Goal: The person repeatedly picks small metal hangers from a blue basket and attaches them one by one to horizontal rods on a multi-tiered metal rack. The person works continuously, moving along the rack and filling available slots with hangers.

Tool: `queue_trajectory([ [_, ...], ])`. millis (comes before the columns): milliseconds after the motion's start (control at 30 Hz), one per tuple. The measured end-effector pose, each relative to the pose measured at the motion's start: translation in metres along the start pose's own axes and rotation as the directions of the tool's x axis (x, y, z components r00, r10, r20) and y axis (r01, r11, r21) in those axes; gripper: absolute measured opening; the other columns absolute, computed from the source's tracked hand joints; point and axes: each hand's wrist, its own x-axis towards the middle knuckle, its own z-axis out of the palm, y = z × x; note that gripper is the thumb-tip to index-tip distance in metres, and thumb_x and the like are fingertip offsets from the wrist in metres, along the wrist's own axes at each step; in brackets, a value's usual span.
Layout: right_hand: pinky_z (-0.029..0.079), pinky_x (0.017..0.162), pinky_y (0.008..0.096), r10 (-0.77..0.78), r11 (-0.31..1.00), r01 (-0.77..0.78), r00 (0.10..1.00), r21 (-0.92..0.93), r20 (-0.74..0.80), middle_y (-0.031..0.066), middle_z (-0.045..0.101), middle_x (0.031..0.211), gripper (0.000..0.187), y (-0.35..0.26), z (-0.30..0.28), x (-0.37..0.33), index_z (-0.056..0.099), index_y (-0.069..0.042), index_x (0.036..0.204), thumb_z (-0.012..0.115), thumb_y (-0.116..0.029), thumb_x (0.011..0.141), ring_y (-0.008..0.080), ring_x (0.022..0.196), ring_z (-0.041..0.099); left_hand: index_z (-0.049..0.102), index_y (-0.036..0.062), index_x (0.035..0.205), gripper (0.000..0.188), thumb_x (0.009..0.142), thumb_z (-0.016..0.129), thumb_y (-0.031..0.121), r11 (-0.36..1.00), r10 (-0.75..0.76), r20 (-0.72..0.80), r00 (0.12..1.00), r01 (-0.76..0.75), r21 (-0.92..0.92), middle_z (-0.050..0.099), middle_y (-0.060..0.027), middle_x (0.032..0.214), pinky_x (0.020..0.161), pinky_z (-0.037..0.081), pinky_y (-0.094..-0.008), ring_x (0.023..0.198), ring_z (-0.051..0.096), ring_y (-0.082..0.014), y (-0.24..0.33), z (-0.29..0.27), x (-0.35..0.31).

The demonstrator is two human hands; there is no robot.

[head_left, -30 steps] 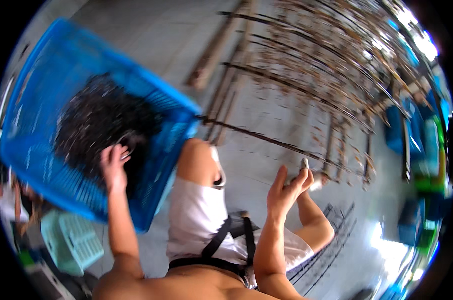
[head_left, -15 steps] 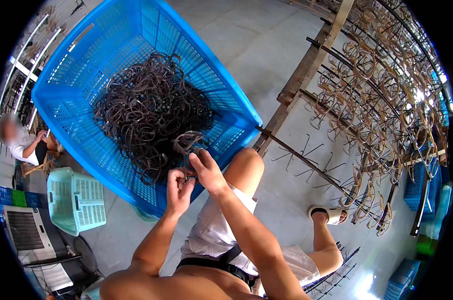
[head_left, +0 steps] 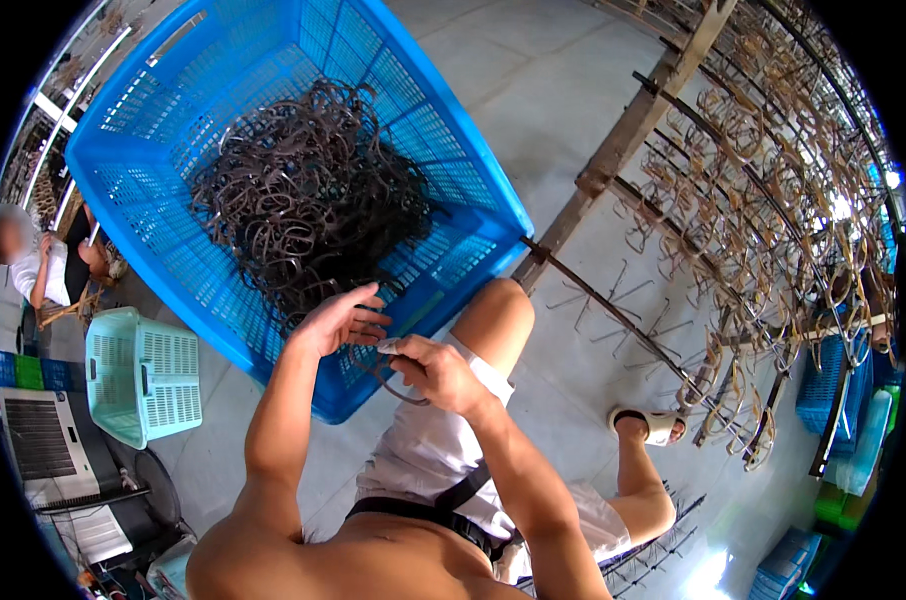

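My left hand (head_left: 341, 322) is open over the near rim of the big blue plastic basket (head_left: 493, 195), palm toward my other hand, fingers spread. Beside it, above my thigh, my right hand (head_left: 435, 372) is closed on a thin dark curved band (head_left: 381, 378), part of which hangs below the fingers. The fingers hide the rest of the band, so its exact kind does not show. Inside the basket lies a tangled heap of dark curved bands (head_left: 308, 190), just beyond both hands.
At my right a rack (head_left: 613, 150) with rods carries many tan looped pieces (head_left: 753, 400). A mint-green basket (head_left: 145, 375) stands on the floor at left, near a seated person (head_left: 48, 265). Blue baskets (head_left: 831, 390) are at the far right.
Both hands were together by the heap with a looped dark piece between them. My left hand has let go and opened; the right has drawn back toward my body with the band.
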Motion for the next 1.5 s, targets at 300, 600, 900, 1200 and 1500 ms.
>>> queue_trajectory([
  [300, 0.041, 0.088, 0.0316, 0.341, 0.874, 0.102, 0.568, 0.475, -0.749, 0.0078, 0.05, 0.106, 0.03, -0.017, -0.033, -0.068, 0.043, 0.001, 0.117, 0.045, -0.022, 0.097, 0.0167, 0.1, 0.05, 0.047, 0.0097, 0.078, 0.024, 0.094, 0.051, 0.027, 0.787, 0.499, -0.21, 0.841, -0.541, -0.296, 0.046, 0.0018, 0.065, 0.04, 0.029, -0.0196, 0.047, 0.035, -0.0037, -0.019, 0.113, -0.056],
  [600, 0.048, 0.059, 0.0303, 0.187, 0.952, 0.191, 0.258, 0.24, -0.948, 0.0064, 0.052, 0.07, 0.022, -0.038, -0.062, -0.122, 0.044, 0.001, 0.104, 0.035, -0.019, 0.099, 0.0177, 0.061, 0.055, 0.058, 0.0066, 0.092, 0.02, 0.086, 0.057, 0.026, 0.348, 0.749, 0.29, 0.596, -0.726, 0.593, 0.061, -0.013, 0.091, 0.067, 0.047, -0.0374, 0.079, 0.06, -0.0299, -0.015, 0.148, -0.001],
  [900, 0.035, 0.037, 0.0211, -0.122, 0.988, -0.116, -0.154, -0.105, -0.98, 0.0016, 0.049, 0.057, 0.013, -0.048, -0.163, -0.186, 0.046, -0.001, 0.103, 0.044, -0.011, 0.096, 0.0075, 0.043, 0.044, 0.054, 0.0011, 0.111, 0.045, 0.074, 0.064, 0.023, 0.65, 0.234, -0.298, 0.925, 0.079, 0.755, 0.064, -0.0158, 0.092, 0.062, 0.05, -0.0357, 0.075, 0.064, -0.0293, -0.027, -0.029, 0.176],
  [1200, 0.037, 0.039, 0.0221, 0.081, 0.994, -0.048, -0.282, 0.099, -0.956, 0.0005, 0.049, 0.058, 0.019, 0.002, -0.176, -0.12, 0.048, -0.003, 0.086, 0.043, -0.018, 0.097, 0.0058, 0.044, 0.043, 0.051, 0.0084, 0.114, 0.026, 0.088, 0.052, 0.01, 0.881, 0.461, -0.159, 0.873, -0.429, 0.197, 0.058, -0.0042, 0.089, 0.065, 0.043, -0.0225, 0.076, 0.053, -0.0108, 0.009, 0.017, 0.065],
  [1500, 0.033, 0.038, 0.0216, 0.238, 0.928, 0.339, -0.213, 0.157, -0.948, -0.0012, 0.047, 0.059, 0.022, -0.003, -0.178, -0.111, 0.046, -0.007, 0.08, 0.043, -0.02, 0.098, 0.0059, 0.044, 0.04, 0.05, 0.0052, 0.105, 0.02, 0.09, 0.055, 0.018, 0.743, 0.557, -0.115, 0.822, -0.432, 0.512, 0.052, 0.0002, 0.083, 0.059, 0.034, -0.0211, 0.069, 0.042, -0.0056, -0.021, 0.035, 0.069],
])
